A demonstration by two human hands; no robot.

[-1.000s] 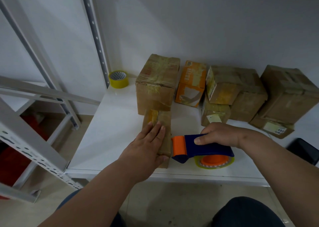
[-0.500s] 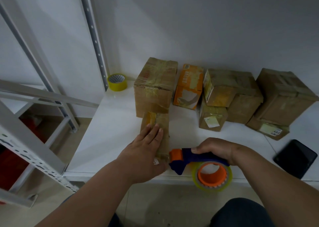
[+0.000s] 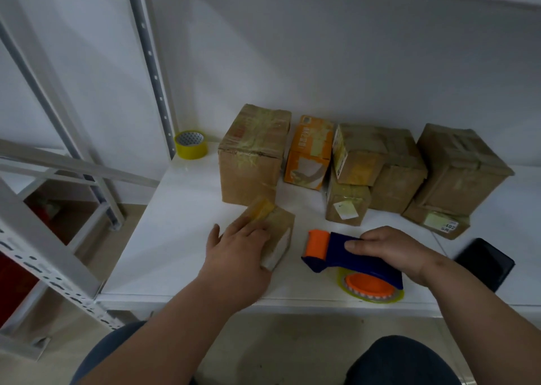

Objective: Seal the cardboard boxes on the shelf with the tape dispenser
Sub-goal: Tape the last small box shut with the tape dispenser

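Note:
A small flat cardboard box (image 3: 278, 223) lies near the front of the white shelf (image 3: 181, 238), turned at an angle, with yellowish tape on its far end. My left hand (image 3: 237, 253) lies over its near part, fingers spread across the top and thumb out to the left. To its right my right hand (image 3: 389, 250) grips the blue handle of the tape dispenser (image 3: 345, 255), whose orange roller points left and whose tape roll (image 3: 370, 289) rests at the shelf's front edge. A gap separates dispenser and box.
Several taped cardboard boxes (image 3: 251, 156) and an orange carton (image 3: 307, 153) stand in a row at the back. A yellow tape roll (image 3: 191, 144) sits by the grey upright (image 3: 149, 62). A black phone (image 3: 486, 261) lies at the right. My knees show below.
The small box has turned at an angle under my left hand. The dispenser has come away from the box's near end and moved right, now lying flat on the shelf.

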